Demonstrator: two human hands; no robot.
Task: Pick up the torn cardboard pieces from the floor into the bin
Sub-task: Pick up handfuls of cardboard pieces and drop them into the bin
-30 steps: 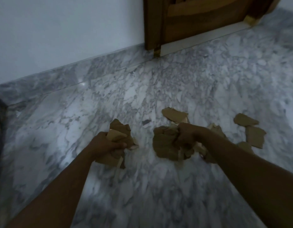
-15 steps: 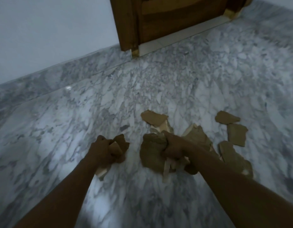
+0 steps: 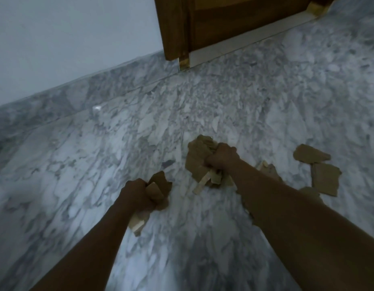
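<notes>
My left hand (image 3: 136, 195) is clenched around a small bunch of torn brown cardboard pieces (image 3: 158, 189), held above the marble floor. My right hand (image 3: 223, 159) grips a bigger bunch of cardboard pieces (image 3: 197, 158), with pale strips hanging below the fist. Loose cardboard pieces lie flat on the floor to the right: one (image 3: 310, 154) farther out, a squarish one (image 3: 324, 178) beside my right forearm, and another (image 3: 310, 193) partly hidden by that arm. No bin is in view.
Grey-white marble floor (image 3: 98, 164) spreads all around. A pale wall (image 3: 66, 49) with a marble skirting runs along the left and back. A brown wooden door (image 3: 234, 19) with a white threshold stands at the back right.
Both fists have stayed closed on their cardboard. The right hand has lifted up and away with its bunch, uncovering more floor pieces; the view has shifted, with the door sliding sideways.
</notes>
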